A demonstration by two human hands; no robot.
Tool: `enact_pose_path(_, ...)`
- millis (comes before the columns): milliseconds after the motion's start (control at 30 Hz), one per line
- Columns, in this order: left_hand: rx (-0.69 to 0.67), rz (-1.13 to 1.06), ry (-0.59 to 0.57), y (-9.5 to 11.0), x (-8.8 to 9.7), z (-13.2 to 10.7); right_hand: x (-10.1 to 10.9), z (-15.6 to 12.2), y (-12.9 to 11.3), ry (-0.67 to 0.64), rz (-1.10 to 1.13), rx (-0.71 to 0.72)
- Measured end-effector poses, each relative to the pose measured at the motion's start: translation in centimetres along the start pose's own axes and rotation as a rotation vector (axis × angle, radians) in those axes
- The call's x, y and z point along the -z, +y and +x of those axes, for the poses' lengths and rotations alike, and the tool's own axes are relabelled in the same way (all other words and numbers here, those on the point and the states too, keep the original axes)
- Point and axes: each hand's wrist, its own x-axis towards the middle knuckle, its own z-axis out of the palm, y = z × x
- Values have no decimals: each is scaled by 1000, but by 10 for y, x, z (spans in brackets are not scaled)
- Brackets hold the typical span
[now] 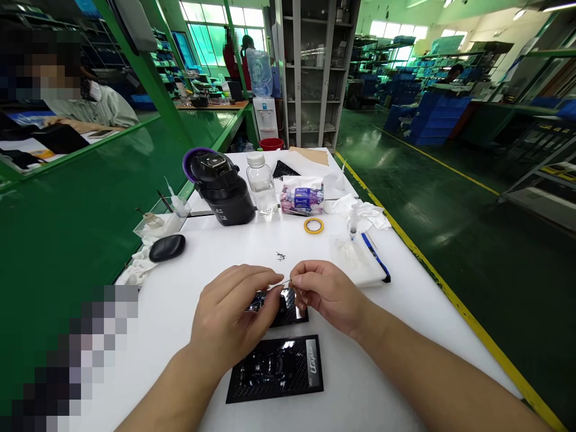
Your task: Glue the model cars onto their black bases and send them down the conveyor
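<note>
A thin dark stick-like piece point(287, 281) spans the small gap between my two hands. My right hand point(330, 294) pinches one end of it between thumb and forefinger. The thumb and forefinger of my left hand point(238, 309) close around the other end. Below my fingers, and partly hidden by them, lies a glossy black base point(300, 313) with a dark model car on it. Nearer to me is a second black base point(245, 387) bearing a small black model car point(267, 366) and a silver lettered plate point(312, 362). Several tiny black pieces point(280, 256) lie beyond my hands.
Farther back stand a black flask point(227, 195), a clear bottle point(263, 186) and a tissue pack point(302, 198). A roll of yellow tape point(314, 225), a syringe point(353, 225) and a blue cutter point(375, 257) lie rightward. A black case point(167, 248) is left. A co-worker point(90, 102) sits far left.
</note>
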Motion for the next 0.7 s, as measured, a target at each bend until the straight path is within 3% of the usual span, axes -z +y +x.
enact_pose_path(700, -95, -21, 4, -5, 0, -1, 2, -2, 2, -62, -42, 19)
